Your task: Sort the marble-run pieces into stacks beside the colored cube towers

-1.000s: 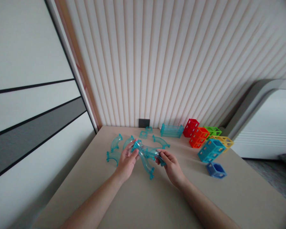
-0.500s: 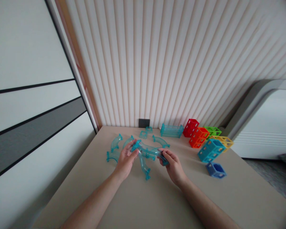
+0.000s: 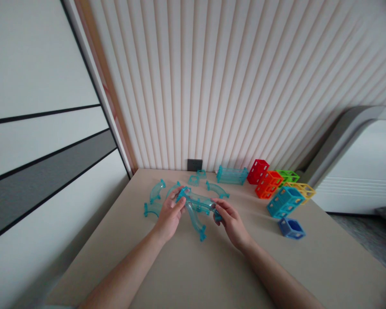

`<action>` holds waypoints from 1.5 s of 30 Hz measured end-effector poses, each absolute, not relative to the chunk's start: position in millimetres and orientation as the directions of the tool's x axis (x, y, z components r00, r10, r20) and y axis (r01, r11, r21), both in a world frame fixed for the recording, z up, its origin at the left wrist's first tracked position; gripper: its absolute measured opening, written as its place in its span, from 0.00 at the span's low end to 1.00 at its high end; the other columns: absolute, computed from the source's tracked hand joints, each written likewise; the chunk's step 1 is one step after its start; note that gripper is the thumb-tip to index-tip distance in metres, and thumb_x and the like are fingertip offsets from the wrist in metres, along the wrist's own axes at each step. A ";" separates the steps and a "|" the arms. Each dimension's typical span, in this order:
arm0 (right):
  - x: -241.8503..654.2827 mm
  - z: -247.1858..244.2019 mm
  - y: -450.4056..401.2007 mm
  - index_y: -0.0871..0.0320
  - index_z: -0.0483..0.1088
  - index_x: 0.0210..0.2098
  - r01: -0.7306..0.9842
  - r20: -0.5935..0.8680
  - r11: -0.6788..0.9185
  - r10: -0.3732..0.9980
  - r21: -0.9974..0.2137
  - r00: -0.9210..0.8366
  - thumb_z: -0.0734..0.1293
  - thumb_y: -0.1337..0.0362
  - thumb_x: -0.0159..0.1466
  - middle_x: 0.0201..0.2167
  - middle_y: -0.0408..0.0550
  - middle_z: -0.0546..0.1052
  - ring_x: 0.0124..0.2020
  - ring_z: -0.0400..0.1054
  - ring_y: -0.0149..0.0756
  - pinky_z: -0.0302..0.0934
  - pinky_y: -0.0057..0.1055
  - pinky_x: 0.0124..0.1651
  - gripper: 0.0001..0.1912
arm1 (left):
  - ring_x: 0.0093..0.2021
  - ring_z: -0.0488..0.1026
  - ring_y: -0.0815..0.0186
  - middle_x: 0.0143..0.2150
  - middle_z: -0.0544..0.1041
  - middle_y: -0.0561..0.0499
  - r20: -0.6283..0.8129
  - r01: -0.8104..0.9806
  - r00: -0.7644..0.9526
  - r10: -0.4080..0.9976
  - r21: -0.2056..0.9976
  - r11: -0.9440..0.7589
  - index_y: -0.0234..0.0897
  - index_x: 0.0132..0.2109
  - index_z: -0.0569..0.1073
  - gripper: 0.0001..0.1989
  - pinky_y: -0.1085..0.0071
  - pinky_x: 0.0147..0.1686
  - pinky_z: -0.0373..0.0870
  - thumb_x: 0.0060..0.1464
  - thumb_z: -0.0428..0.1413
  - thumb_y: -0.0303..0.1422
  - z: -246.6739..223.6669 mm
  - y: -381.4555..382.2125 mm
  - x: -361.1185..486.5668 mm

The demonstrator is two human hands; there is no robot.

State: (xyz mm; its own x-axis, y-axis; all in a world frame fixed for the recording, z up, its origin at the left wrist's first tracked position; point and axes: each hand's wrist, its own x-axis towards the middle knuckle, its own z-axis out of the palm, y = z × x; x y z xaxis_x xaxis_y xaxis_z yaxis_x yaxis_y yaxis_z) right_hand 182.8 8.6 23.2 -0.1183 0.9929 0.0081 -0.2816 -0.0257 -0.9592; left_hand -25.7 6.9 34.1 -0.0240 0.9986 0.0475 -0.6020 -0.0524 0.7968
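Above the table, my left hand [image 3: 171, 214] grips the left end of a clear teal curved tube [image 3: 201, 201]. The fingers of my right hand [image 3: 229, 218] are closed round its right end. A second curved tube [image 3: 196, 222] slants down from near my left fingers, its lower end toward the table; whether it is joined to the first cannot be made out. More curved teal pieces lie behind and left of my hands, such as one at the left [image 3: 157, 191] and one partly behind my left hand [image 3: 152, 209].
On the beige table [image 3: 193, 274], a curved tube [image 3: 217, 189] and a teal rack-like bundle [image 3: 232, 175] lie behind. Red [image 3: 257, 171], orange [image 3: 269, 184], green, yellow and teal [image 3: 284, 201] lattice blocks stand right, with a blue one [image 3: 291, 228] nearer. A ribbed wall borders the back.
The held tube has turned, and its right end with my right fingers has shifted slightly left. The lower end of the slanting tube has swung a little right.
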 end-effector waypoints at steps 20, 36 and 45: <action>185.5 13.4 1.5 0.54 0.67 0.62 0.259 0.222 0.294 0.936 -0.920 -0.275 0.69 0.53 0.63 0.44 0.49 0.79 0.41 0.70 0.41 0.65 0.41 0.50 0.30 | 0.50 0.76 0.62 0.49 0.78 0.49 0.028 -0.609 -0.153 0.988 0.785 -0.116 0.43 0.53 0.74 0.24 0.66 0.51 0.72 0.50 0.68 0.40 37.7 10.4 -27.9; 181.0 7.6 0.4 0.52 0.68 0.58 0.238 0.207 0.293 0.921 -0.926 -0.329 0.73 0.59 0.59 0.47 0.50 0.78 0.42 0.71 0.41 0.66 0.41 0.48 0.28 | 0.49 0.78 0.60 0.48 0.80 0.47 0.051 -0.579 -0.069 0.996 0.811 -0.082 0.41 0.53 0.73 0.24 0.68 0.46 0.74 0.50 0.67 0.40 31.8 7.6 -28.2; 180.1 3.8 12.1 0.49 0.64 0.47 -0.198 0.211 0.171 0.956 -0.965 -0.202 0.76 0.60 0.57 0.52 0.49 0.75 0.52 0.73 0.42 0.68 0.42 0.54 0.23 | 0.34 0.80 0.62 0.40 0.81 0.44 -0.106 -0.576 0.257 0.961 0.781 0.240 0.34 0.40 0.78 0.16 0.69 0.37 0.75 0.53 0.64 0.43 36.8 0.4 -26.2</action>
State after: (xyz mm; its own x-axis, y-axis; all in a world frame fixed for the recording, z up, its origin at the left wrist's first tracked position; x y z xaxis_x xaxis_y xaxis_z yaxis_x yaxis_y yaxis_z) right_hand 180.1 12.1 3.8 -0.2022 0.9564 0.2106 -0.1975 0.1708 -0.9653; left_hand -26.2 0.4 36.8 0.2570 0.9606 -0.1058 -0.5760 0.2402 0.7814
